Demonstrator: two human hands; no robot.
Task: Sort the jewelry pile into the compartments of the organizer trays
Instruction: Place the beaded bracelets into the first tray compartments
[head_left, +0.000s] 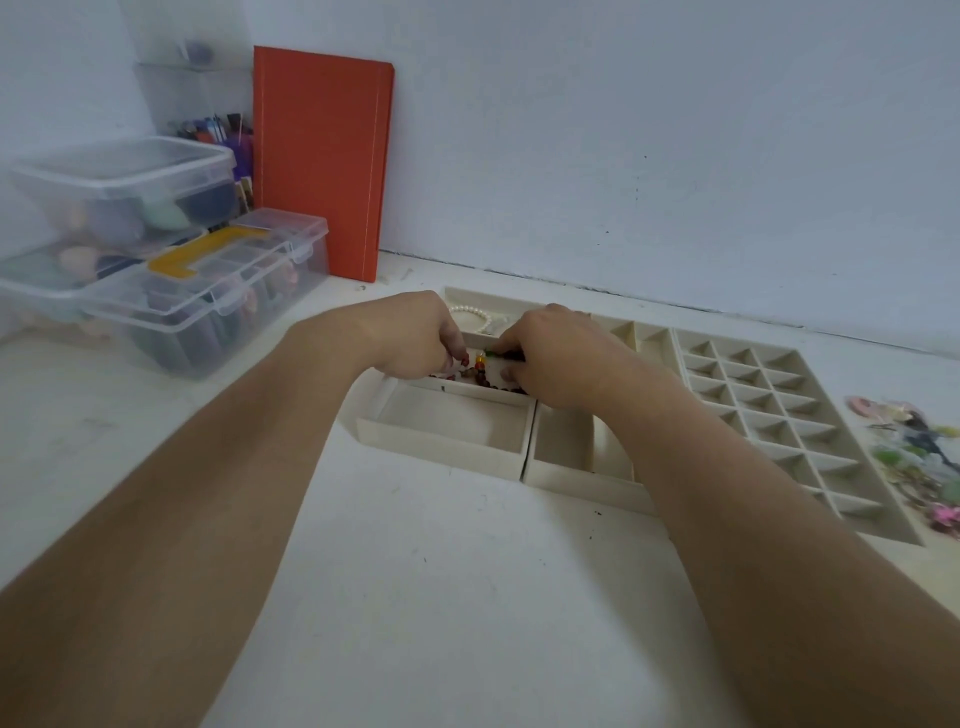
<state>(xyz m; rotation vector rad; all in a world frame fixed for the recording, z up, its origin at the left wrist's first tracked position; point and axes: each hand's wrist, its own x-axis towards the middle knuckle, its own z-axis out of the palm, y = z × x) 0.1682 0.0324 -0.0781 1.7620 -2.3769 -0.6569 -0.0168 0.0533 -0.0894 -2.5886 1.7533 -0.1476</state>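
Two bare hands meet over the middle compartment of a cream organizer tray (447, 447) on a white table (415, 597). The left hand (415, 335) has its fingers curled down onto a string of dark red, orange and green beads (475, 370), pinching one end; the right hand (550, 353) grips the other end, fingers folded around the strand, which lies in that compartment. A pearl bracelet (475, 313) rests in the far compartment of the same tray (partly hidden behind the hands). To the right sit a second tray (563, 467) with long slots and, beyond it, a grid tray (779, 410) of small square cells. The remaining jewelry pile (919, 457) lies at the far right edge, blurred. At left stand stacked clear plastic boxes (171, 291) and an upright orange book (322, 161) against the wall.
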